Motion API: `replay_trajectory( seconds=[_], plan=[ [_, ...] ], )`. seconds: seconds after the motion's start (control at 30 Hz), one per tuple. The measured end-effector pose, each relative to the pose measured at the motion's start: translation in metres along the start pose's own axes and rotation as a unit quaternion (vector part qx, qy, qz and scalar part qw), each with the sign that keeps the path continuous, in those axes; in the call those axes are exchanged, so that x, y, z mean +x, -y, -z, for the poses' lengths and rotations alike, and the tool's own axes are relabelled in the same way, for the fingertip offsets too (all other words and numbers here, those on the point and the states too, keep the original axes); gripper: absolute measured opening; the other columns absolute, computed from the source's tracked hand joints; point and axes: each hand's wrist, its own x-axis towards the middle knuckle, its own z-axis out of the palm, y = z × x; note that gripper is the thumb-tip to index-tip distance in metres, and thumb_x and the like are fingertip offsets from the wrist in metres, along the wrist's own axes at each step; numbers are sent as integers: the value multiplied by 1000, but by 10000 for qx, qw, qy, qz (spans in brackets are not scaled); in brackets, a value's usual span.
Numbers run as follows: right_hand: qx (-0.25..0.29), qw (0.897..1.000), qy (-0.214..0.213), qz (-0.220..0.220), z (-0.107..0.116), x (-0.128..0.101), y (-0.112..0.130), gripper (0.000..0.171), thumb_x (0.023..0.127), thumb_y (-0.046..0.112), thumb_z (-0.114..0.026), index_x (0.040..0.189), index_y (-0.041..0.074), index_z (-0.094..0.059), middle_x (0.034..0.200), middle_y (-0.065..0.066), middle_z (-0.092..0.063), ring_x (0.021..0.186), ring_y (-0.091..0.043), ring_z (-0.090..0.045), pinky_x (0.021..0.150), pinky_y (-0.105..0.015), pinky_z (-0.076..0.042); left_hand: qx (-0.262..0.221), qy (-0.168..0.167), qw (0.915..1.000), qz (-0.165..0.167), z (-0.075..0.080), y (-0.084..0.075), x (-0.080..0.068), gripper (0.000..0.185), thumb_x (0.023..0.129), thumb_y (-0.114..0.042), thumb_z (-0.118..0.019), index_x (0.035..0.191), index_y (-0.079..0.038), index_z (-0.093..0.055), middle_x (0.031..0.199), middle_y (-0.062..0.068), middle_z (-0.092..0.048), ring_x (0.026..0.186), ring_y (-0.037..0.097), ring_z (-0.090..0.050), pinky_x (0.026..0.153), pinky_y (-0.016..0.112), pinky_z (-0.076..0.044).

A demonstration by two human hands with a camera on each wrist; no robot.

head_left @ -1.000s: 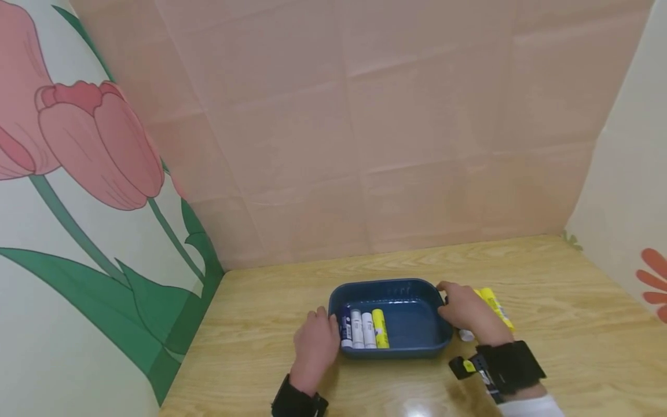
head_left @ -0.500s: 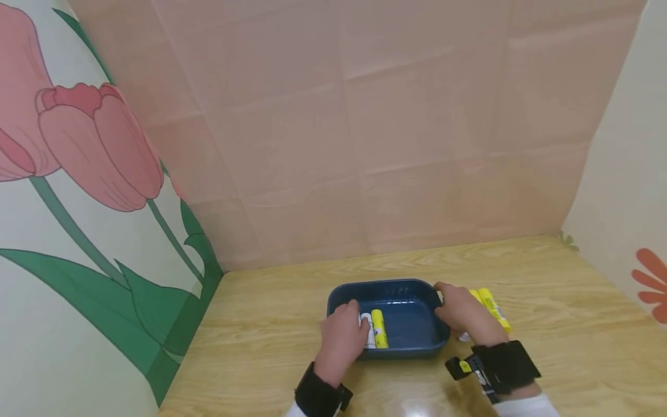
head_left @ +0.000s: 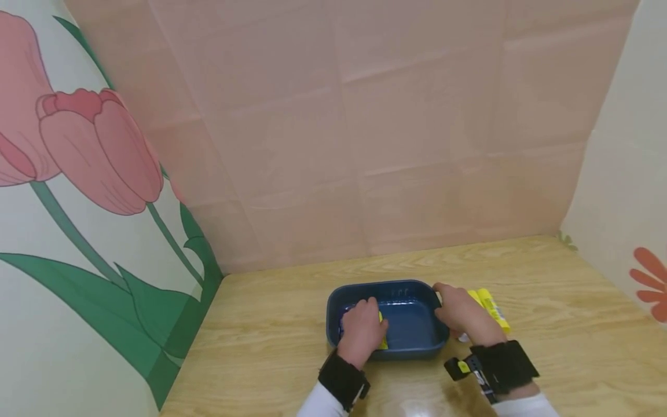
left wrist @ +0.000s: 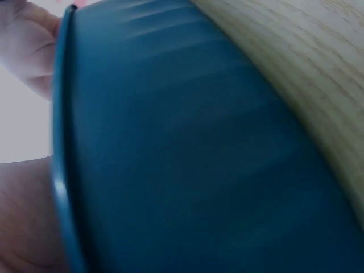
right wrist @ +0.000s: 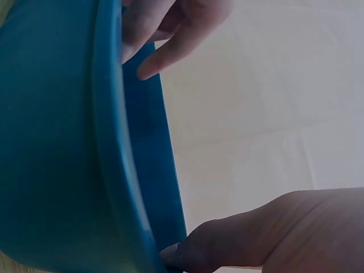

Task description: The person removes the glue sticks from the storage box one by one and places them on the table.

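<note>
The left hand (head_left: 361, 329) reaches down into the dark blue plastic tray (head_left: 411, 330), its grip hidden, over the glue sticks (head_left: 382, 330) lying lengthwise away from the person, while the right hand (head_left: 461, 313) clasps the tray's right rim.

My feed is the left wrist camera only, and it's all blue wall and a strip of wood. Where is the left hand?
Observer: The left hand is inside the tray, at its left end.
Operator: Is it holding anything?
Observer: Cannot tell, its fingers are hidden. Only part of a yellow stick shows at its right edge.
Operator: And the other hand?
Observer: The right hand grips the tray's right rim, with its fingers curled over into the inside.
</note>
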Motion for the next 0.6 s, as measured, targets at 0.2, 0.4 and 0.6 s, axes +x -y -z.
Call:
replay_trajectory(
  seconds=[0.2,0.4,0.6],
  plan=[
    [118,9999,-39,68,-1,-1,0,53,93,-1,-54,142,-10,-37,110,-33,-57,50,-23,-60,46,-30,-51,113,-30,9999,-3,-8,0,1,26,88,-34,-74,97,-9,-69,87,4,-63,80,19,-62,68,38,-52],
    [198,9998,-34,53,-1,-3,0,54,92,-1,-54,142,-9,-38,112,-32,-56,49,-23,-60,46,-31,-51,285,-240,9992,-148,-15,-2,-1,22,85,-30,-77,89,-11,-68,83,3,-63,80,18,-62,65,36,-51],
    [247,9997,-49,56,-2,-5,1,54,92,-2,-55,143,-10,-37,116,-34,-54,51,-23,-60,47,-32,-52,517,-455,9973,-259,-17,-4,1,24,81,-30,-80,87,-12,-66,77,2,-62,72,18,-64,58,35,-49]
  ],
)
